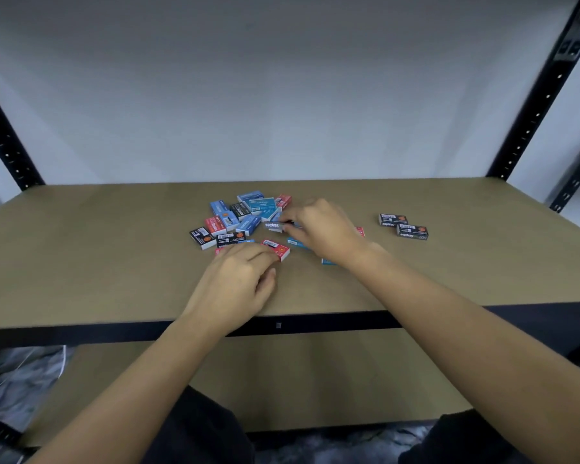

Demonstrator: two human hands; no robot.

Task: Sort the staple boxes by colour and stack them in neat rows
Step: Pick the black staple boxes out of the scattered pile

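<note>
Sorting is under way, early stage. The mixed pile (245, 219) of staple boxes lies mid-tabletop (98, 249), toward the back. Two black boxes (403, 226) sit side by side, well apart to the right: judged to be the start of the black row.

Right hand (318, 226) reaches into the pile's right edge, fingertips pinching a dark box marked "Staples" (276, 226). Left hand (240, 276) rests on the tabletop, fingers curled loosely together, tips touching a red box (276, 248); no clear grip.

Next move, by my reading: carry the pinched box to the black pair and line it up.

Count, approximate because of overlap and blur: black about six including the pair; blue about eight; red about five. Some are hidden under the hands.
</note>
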